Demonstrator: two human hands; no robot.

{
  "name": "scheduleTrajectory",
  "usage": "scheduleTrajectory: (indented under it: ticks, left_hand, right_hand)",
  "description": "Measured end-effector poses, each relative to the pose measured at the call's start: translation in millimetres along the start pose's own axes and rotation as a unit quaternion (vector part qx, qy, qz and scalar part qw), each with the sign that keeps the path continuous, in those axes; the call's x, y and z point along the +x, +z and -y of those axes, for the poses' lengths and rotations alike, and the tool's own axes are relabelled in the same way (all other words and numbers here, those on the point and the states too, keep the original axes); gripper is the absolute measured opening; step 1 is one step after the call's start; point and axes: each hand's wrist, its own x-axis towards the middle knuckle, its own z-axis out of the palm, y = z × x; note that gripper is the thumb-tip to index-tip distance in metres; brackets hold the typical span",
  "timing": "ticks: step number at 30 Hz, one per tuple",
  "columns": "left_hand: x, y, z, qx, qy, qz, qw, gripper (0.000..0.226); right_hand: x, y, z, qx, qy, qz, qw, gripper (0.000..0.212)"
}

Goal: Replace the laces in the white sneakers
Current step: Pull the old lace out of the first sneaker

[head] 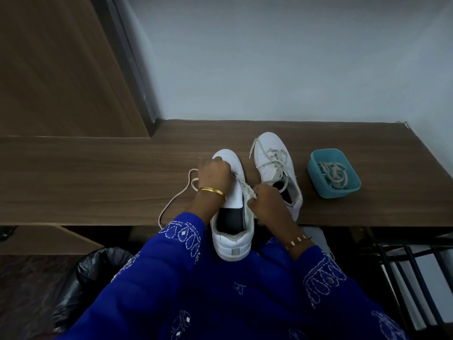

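A white sneaker [232, 231] stands at the table's front edge, its heel hanging over towards me. My left hand [214, 175] lies over its toe half, fingers curled on the lace [176, 195], which trails in loops to the left across the table. My right hand [266, 200] pinches the right eyelet flap of this shoe and the lace there. A second white sneaker [275, 168] stands just to the right, laced with a loose greyish lace [274, 160].
A teal plastic tub [316, 175] with several laces [334, 175] in it sits on the wooden table [98, 182] at the right. A black bin bag [98, 266] is below left, a dark metal rack [416, 278] below right. The wall runs behind.
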Motion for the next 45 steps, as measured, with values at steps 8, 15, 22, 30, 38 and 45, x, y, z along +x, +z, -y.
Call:
scheduleTrajectory:
  ticks: [8, 15, 22, 30, 38, 45]
  left_hand:
    - [-8.6, -2.9, 41.6, -0.406, -0.235, -0.156, 0.869, 0.015]
    - [-22.9, 7.7, 61.1, -0.476, -0.386, -0.134, 0.779, 0.020]
    - [-28.9, 8.9, 6.1, -0.184, -0.028, -0.095, 0.978, 0.046]
    - [-13.3, -4.0, -6.0, -0.078, -0.021, 0.010, 0.997, 0.027]
    - [-25.2, 4.0, 47.5, -0.452, -0.313, -0.091, 0.830, 0.020]
    - [-32.3, 19.3, 75.6, -0.454, -0.415, -0.082, 0.784, 0.030]
  right_hand:
    - [0.2, -2.8, -5.3, 0.013, 0.011, 0.001, 1.000, 0.038]
    - [2.3, -0.9, -2.1, -0.003, -0.003, 0.009, 1.000, 0.039]
    - [0.5, -0.2, -0.5, -0.006, 0.005, -0.006, 1.000, 0.037]
    - [1.4, 0.0, 0.2, -0.018, 0.000, -0.003, 1.000, 0.036]
    - [4.3, 2.2, -4.2, 0.009, 0.025, -0.004, 1.000, 0.036]
    - [1.6, 0.9, -0.7, -0.012, 0.024, -0.008, 1.000, 0.038]
